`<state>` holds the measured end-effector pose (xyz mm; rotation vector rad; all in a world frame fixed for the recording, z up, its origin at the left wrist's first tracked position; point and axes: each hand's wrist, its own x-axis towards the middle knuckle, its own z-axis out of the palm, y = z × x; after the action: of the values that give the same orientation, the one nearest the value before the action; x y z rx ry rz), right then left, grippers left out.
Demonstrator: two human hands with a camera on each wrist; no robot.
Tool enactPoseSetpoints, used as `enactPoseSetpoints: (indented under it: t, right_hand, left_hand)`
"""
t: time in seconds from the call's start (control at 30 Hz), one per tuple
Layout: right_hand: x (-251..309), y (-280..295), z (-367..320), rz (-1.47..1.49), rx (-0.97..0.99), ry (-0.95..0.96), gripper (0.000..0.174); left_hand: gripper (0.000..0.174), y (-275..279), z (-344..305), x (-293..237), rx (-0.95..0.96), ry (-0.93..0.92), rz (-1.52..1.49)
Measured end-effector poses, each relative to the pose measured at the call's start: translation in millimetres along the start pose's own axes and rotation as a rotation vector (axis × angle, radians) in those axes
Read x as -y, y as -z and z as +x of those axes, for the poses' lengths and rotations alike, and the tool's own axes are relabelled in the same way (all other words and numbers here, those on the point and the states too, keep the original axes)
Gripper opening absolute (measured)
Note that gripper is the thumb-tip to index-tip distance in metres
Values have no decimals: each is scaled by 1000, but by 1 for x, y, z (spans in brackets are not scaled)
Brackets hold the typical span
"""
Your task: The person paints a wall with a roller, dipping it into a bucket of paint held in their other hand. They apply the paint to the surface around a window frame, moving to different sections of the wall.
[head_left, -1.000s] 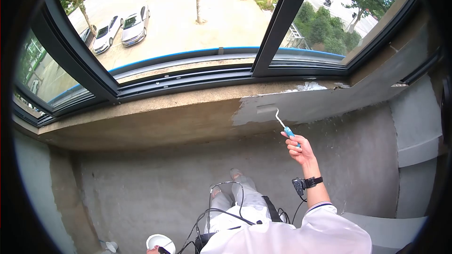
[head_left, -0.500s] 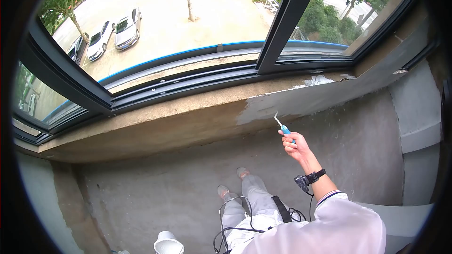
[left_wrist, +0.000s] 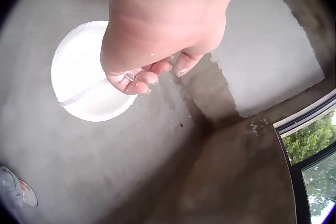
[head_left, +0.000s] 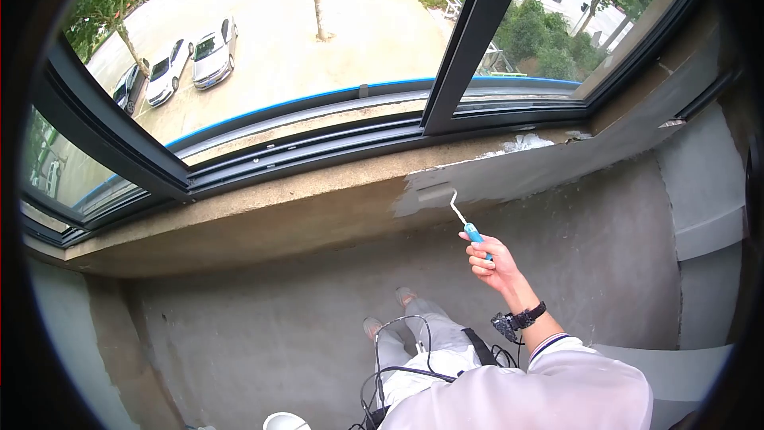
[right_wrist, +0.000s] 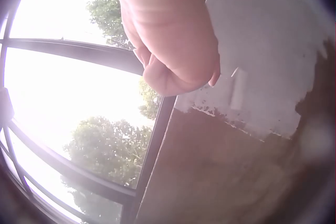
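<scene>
My right hand [head_left: 495,265] grips the blue handle [head_left: 474,234] of a small paint roller, whose bent white wire rises to the roller sleeve [head_left: 434,192]. The sleeve lies against the grey-painted part of the low wall [head_left: 477,177] under the window, near its ragged left edge. In the right wrist view the roller sleeve [right_wrist: 238,89] shows past the hand, which hides the handle. My left hand [left_wrist: 163,40], seen in the left wrist view, has its fingers curled round the thin handle of a white bucket [left_wrist: 94,106]; part of the bucket is hidden behind the hand.
Above the wall runs a concrete sill [head_left: 318,185] with a dark window frame [head_left: 318,143]. Black cables [head_left: 374,382] loop by my waist. My legs [head_left: 422,326] stand on the grey floor [head_left: 263,334]. Unpainted brown wall [head_left: 239,227] stretches left of the paint.
The right hand and roller shift slightly right and up, then back left and down along the painted patch. The bucket drops lower in the head view, as the left hand leaves that view.
</scene>
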<state>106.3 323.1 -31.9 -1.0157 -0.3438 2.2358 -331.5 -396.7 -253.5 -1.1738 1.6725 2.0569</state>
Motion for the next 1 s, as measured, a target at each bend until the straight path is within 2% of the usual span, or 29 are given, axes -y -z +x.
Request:
enactPoseSetpoints:
  t: [0.13, 0.27, 0.3, 0.47, 0.53, 0.6, 0.67, 0.73, 0.77, 0.8, 0.87, 0.93, 0.97, 1.0]
  right_hand:
    - [14, -22, -35, -66, 82, 32, 33]
    - [10, -41, -52, -75, 79, 69, 34]
    - [8, -43, -53, -62, 90, 87, 35]
    - [0, -22, -27, -81, 73, 67, 33]
    - [-3, -5, -3, -109, 54, 47, 31]
    - [-11, 20, 35, -51, 17, -38, 24]
    - [-25, 45, 71, 5, 1, -102, 18]
    - [-37, 54, 90, 34, -7, -122, 17]
    - [-41, 53, 94, 32, -25, -114, 17]
    - [-45, 48, 93, 29, -43, -105, 16]
    - [-44, 36, 76, 35, -18, -79, 16]
    - [-36, 15, 50, 2, 22, -37, 18]
    - [-29, 2, 32, -4, 29, -26, 18]
    - [-23, -11, 11, -7, 36, -10, 20]
  left_hand:
    - [20, -33, 30, 35, -73, 116, -293]
    - [26, -78, -15, 39, -46, 152, -301]
    - [27, -81, -12, 41, -94, 168, -283]
    - [29, -80, -2, 47, -49, 151, -223]
    - [32, -78, -6, 44, 41, 97, -224]
    - [33, -76, -14, 38, 51, 97, -199]
    - [23, -67, -23, 30, 53, 82, -190]
    - [23, -51, -22, 22, 43, 50, -159]
    - [16, -41, -31, 13, 49, 46, -96]
    - [18, -33, -39, 6, 56, 42, -35]
    - [18, -30, -42, 2, 58, 79, -132]
    - [24, -23, -28, 10, -40, 62, -119]
    - [32, -15, -25, 15, -56, 31, -9]
    - [32, -15, -29, 19, -49, 35, -15]
